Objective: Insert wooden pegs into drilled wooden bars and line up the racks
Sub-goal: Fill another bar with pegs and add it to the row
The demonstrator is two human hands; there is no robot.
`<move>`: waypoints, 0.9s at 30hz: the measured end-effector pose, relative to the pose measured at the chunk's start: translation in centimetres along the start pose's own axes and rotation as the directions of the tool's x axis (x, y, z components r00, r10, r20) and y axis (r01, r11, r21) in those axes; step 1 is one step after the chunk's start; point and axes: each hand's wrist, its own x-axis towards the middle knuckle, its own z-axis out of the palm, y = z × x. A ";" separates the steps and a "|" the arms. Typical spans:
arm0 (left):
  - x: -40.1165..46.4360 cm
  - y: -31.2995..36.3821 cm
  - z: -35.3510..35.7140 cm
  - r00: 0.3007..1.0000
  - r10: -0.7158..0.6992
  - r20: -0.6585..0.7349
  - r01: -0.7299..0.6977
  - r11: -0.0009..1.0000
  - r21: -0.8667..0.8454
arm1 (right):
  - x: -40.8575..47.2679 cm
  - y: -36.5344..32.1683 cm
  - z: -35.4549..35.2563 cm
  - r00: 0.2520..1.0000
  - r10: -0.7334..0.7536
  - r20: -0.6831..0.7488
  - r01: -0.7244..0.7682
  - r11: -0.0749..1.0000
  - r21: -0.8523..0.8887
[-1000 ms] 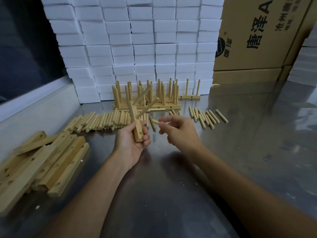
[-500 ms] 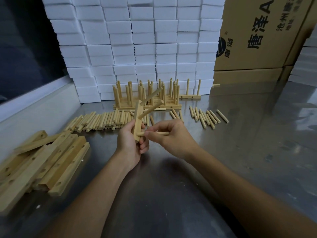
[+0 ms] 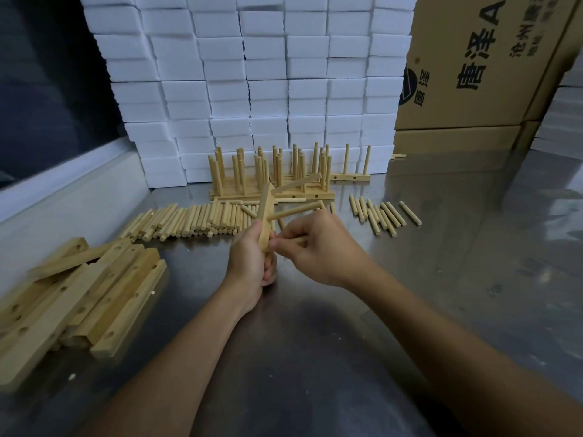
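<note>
two pegs jut from drilled bar [image 3: 264, 223]; left hand [image 3: 249, 259] grips it, right hand [image 3: 317, 247] pinches third peg [image 3: 299, 240] against it.

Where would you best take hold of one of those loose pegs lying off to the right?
Pinch a loose peg at its middle, across the round shaft, coming down from above. It lies flat on the steel table, slightly apart at the group's right edge, so fingers probably fit either side. The right hand is nearer.
</note>
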 end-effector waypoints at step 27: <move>0.1 -0.6 0.8 0.983 0.161 -0.089 -0.126 0.941 0.315 | -0.3 0.9 0.8 0.970 0.241 0.011 -0.238 0.964 -0.121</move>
